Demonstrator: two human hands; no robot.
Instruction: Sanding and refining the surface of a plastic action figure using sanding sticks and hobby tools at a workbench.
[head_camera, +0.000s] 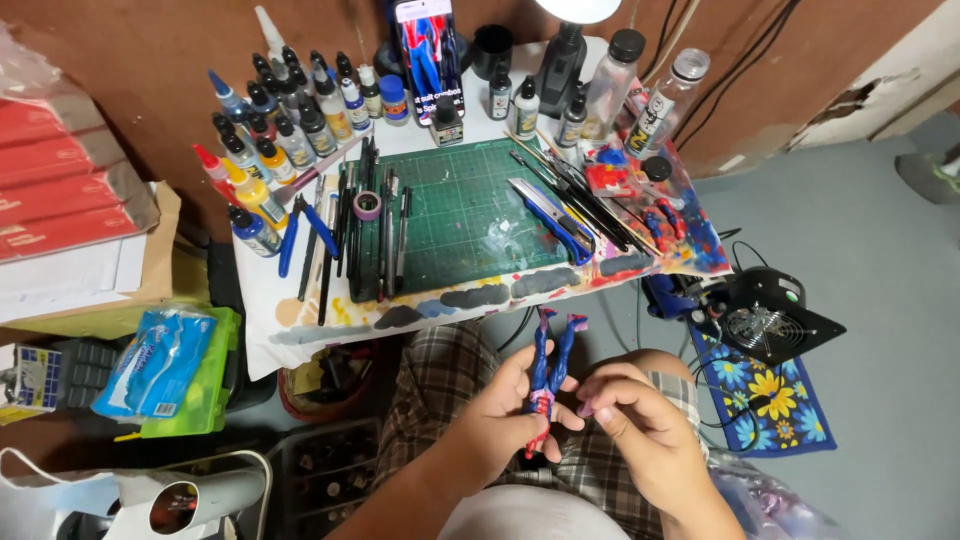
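Note:
My left hand (505, 415) grips a small blue and red painted figure (548, 375) around its middle, legs pointing up toward the table. My right hand (640, 425) sits just to the right of it, fingers curled, fingertips touching the figure's lower part. Both hands hover over my lap, below the front edge of the small white table (300, 325). On the table lies a green cutting mat (460, 215).
Many paint bottles (285, 125) crowd the table's back and left. Brushes and tools (365, 235) lie left of the mat, a blue utility knife (550, 215) on its right. A phone (428, 55) stands behind. A black fan (770, 320) sits on the floor at right; boxes at left.

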